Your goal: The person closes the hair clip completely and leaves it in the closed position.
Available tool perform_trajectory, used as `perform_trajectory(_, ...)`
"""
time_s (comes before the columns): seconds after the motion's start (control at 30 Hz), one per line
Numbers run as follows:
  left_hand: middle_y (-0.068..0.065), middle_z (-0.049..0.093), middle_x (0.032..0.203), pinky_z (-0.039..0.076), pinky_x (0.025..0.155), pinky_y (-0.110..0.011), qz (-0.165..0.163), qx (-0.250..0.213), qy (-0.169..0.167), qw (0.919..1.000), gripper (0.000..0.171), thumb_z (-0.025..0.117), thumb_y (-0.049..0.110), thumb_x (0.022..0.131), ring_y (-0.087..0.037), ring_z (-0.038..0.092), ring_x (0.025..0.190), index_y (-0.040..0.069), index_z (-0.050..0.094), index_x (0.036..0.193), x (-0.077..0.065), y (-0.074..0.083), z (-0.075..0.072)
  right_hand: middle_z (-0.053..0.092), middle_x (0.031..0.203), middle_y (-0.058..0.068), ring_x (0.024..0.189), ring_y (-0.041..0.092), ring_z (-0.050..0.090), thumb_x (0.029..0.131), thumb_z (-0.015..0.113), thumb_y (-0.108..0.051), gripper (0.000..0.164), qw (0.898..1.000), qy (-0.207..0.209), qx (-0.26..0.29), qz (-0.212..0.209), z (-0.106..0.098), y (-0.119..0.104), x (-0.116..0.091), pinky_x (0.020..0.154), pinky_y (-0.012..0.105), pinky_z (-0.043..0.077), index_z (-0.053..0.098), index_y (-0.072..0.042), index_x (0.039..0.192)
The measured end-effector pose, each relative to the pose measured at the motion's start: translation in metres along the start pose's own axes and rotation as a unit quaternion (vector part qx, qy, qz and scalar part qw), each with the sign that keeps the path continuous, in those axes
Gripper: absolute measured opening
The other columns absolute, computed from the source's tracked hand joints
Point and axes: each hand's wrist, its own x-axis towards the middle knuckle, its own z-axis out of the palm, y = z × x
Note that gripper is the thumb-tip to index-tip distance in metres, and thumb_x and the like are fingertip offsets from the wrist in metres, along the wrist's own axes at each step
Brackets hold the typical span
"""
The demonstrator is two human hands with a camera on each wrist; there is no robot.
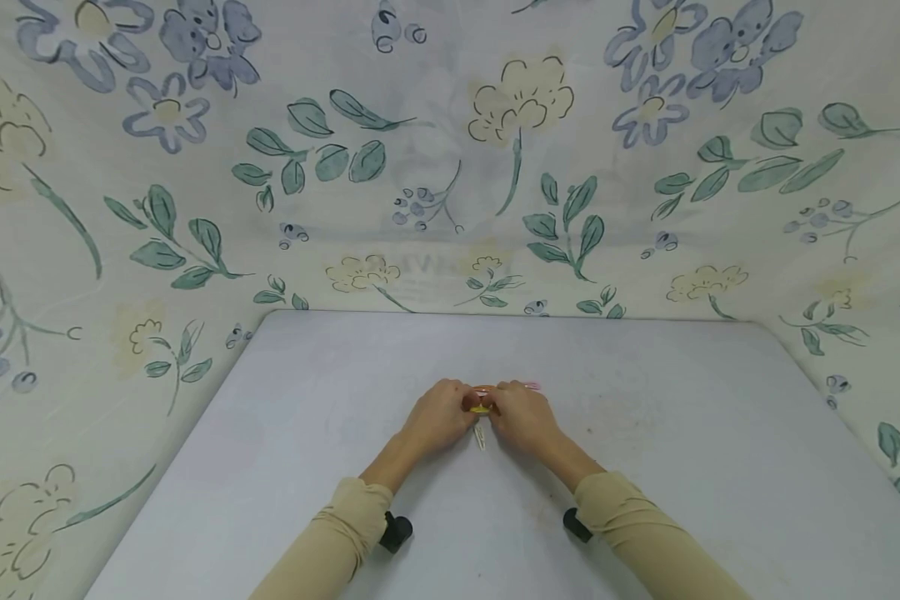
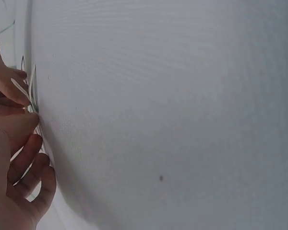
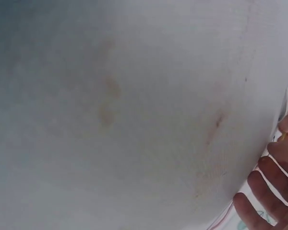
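Observation:
Both hands meet near the middle of the table. My left hand [image 1: 441, 414] and my right hand [image 1: 527, 419] pinch a thin yellow strand [image 1: 481, 409] between thumbs and fingers, with the fingertips almost together. An orange strand [image 1: 484, 389] shows just behind it, between the knuckles. From beneath the fingers a narrow cream-white loop [image 1: 480, 437] hangs toward the near side; it shows as thin pale loops [image 2: 32, 79] in the left wrist view. A pink loop [image 1: 532, 386] pokes out past the right knuckles. The fingers hide most of the bundle, and I cannot tell its exact kind.
A pale white table top [image 1: 645, 450] spreads out around the hands, with small dark specks and faint stains. Floral fabric [image 1: 450, 167] rises behind the table and along its sides. A black wrist camera [image 1: 396, 532] is on the left wrist, another [image 1: 578, 525] on the right.

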Motion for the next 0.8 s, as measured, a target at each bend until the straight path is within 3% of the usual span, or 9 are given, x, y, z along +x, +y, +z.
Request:
perform_trajectory(0.4, -0.002, 0.067, 0.090, 0.051, 0.078, -0.035, -0.014, -0.006, -0.013, 0.9998, 0.016, 0.075, 0.012, 0.085, -0.018, 0.059, 0.090, 0.006, 0.074, 0.099, -0.0006, 0.0003, -0.0026, 0.065, 0.083, 0.000, 0.076, 0.017, 0.060, 0.086, 0.075, -0.012, 0.007, 1.000, 0.006, 0.002, -0.015, -0.0012, -0.0016, -0.0032, 0.061, 0.032, 0.051, 0.075, -0.010, 0.092)
perform_trajectory(0.8, -0.003, 0.068, 0.093, 0.051, 0.081, -0.036, -0.009, 0.002, -0.010, 0.9999, 0.017, 0.076, 0.013, 0.085, -0.019, 0.060, 0.092, 0.006, 0.073, 0.100, -0.0025, -0.0003, -0.0019, 0.064, 0.084, -0.001, 0.078, 0.016, 0.059, 0.085, 0.075, -0.014, 0.011, 1.000, -0.006, -0.002, -0.012, -0.0028, -0.0020, -0.0052, 0.063, 0.031, 0.051, 0.075, -0.010, 0.095)
